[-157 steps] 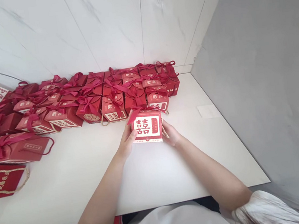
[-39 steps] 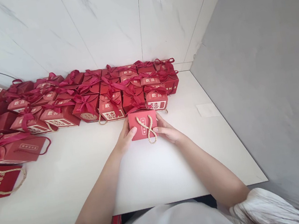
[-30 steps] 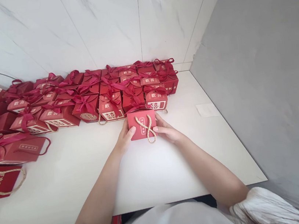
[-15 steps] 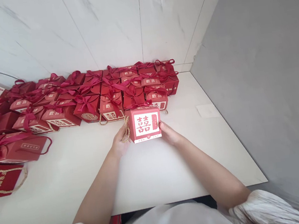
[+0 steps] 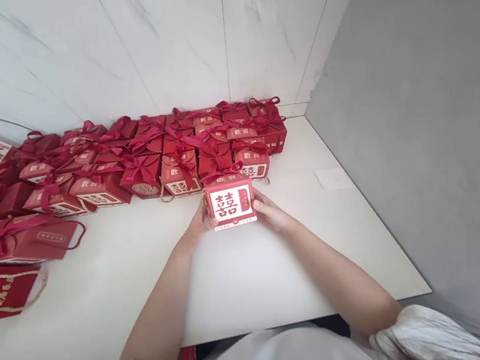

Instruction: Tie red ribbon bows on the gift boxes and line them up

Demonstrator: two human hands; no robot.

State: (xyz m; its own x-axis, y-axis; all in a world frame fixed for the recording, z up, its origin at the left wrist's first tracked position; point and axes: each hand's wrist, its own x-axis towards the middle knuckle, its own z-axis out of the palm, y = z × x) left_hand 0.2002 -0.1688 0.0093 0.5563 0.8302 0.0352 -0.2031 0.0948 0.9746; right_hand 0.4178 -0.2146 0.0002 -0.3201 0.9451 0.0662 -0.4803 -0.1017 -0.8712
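The left hand [image 5: 201, 221] and the right hand [image 5: 272, 212] grasp one red gift box [image 5: 231, 204] between them, one at each side. This two-sided grip seems meant to steady the box without pressing on its top, where a ribbon bow [image 5: 224, 172] sits and could easily be crushed. The thumbs lie at the side edges, so the white printed panel on the near face is mostly uncovered. A twisted cord handle [image 5: 204, 201] hangs on the box's left side, beside the left hand. The box is upright, just on the near side of the packed boxes [image 5: 180, 173]; whether its base touches the tabletop [image 5: 254, 279] cannot be told.

Those boxes stand close together in rows along the far tiled wall [image 5: 185, 44], bows upward, probably to save room and protect the ribbons. At the left the order loosens: a long box [image 5: 29, 238] with a dark red loop and a corded box [image 5: 3, 291] lie nearer, at other angles, perhaps because their shapes differ.
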